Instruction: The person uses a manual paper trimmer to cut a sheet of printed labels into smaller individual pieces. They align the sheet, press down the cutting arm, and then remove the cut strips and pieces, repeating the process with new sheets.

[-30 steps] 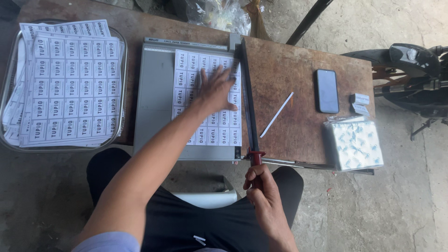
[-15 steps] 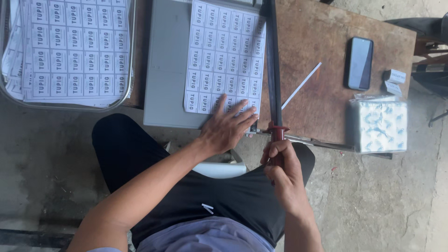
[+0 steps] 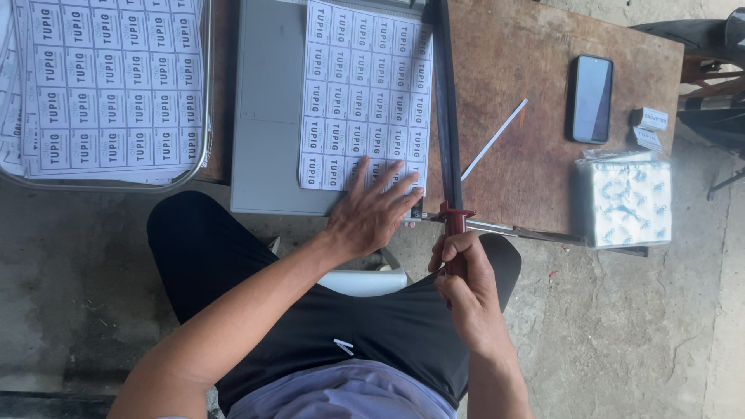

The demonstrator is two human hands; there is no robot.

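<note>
Bare tabletop (image 3: 535, 167) lies open between cutter arm (image 3: 446, 116) and phone (image 3: 590, 98).

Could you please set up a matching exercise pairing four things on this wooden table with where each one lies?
Things:
1. white printed label sheet
2. black smartphone
3. red cutter handle
4. metal tray of label sheets

Places:
A. gripped in the right hand
B. far left of the table
C. under the left hand, on the grey cutter bed
D. on bare wood, right of the blade arm

Pairs: 1-C, 2-D, 3-A, 4-B

One paper cutter (image 3: 268, 116), one phone (image 3: 590, 98), one tissue pack (image 3: 625, 200), two small boxes (image 3: 649, 119), one tray (image 3: 203, 147).
</note>
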